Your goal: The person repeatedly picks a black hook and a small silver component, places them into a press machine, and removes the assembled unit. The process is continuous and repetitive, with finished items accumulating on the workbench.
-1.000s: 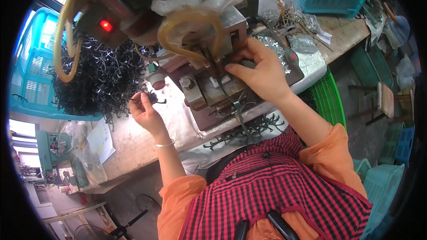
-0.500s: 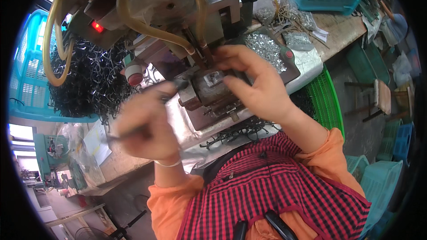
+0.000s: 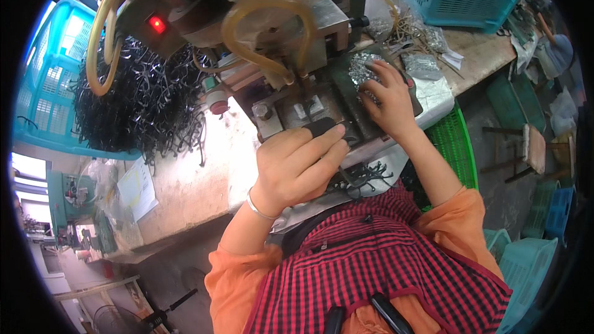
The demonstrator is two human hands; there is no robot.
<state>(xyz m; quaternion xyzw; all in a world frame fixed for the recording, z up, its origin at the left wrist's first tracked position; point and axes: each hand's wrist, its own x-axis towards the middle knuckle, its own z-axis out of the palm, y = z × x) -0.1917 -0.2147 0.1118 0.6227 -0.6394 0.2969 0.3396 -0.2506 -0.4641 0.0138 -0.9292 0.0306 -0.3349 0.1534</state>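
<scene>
My left hand is closed around a black curved piece, its broad dark end showing above the fingers beside the metal fixture of a bench machine. The palm side and the rest of the piece are mostly hidden. To the right, my right hand dips its spread, bent fingers into a heap of small shiny metal pieces on a dark tray. Whether a fingertip touches one piece cannot be made out. On the fixture lies a small bright plate.
A blue basket at left is heaped with black curved pieces. Yellowish hoses loop over the machine, near a red push button. More black pieces lie at the front edge, beside a green basket.
My left hand has moved right, to the front of the fixture, with the black piece. My right hand has left the fixture and moved right onto the metal pieces. The view has shifted slightly.
</scene>
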